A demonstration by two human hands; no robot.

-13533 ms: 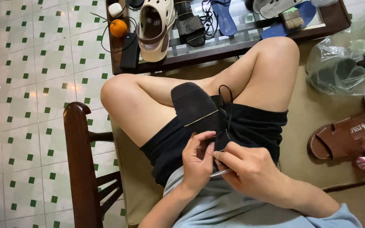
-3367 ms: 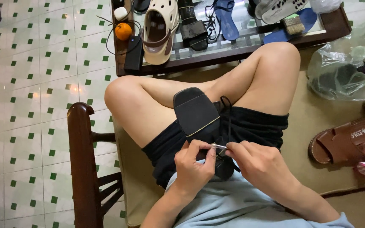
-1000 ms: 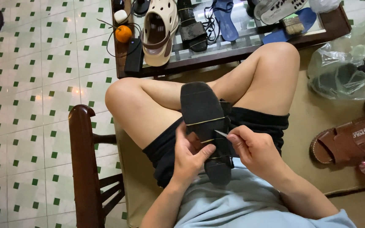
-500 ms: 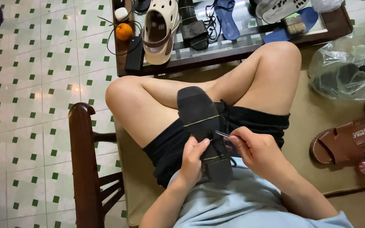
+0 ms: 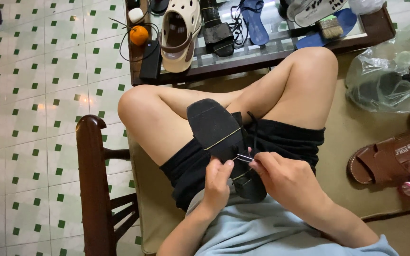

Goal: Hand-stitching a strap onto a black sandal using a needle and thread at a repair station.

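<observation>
Stitching appears underway: left hand [image 5: 217, 182] grips the black rubber-soled shoe [image 5: 224, 142], right hand [image 5: 285, 178] pinches a thin metal needle [image 5: 244, 158], with 1 yellow seam line visible.

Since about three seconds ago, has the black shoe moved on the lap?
Yes. The black shoe has slid toward the left knee, its toe closer to the table.

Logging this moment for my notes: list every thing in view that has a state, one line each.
Black shoe: sole up, resting on the lap.
Left hand: gripping the shoe's side.
Right hand: fingers pinched on a thin metal tool at the sole's edge.
Cream clog: lying on the glass table.
Brown sandal: flat on the mat.
Plastic bag: crumpled, dark item inside.
</observation>
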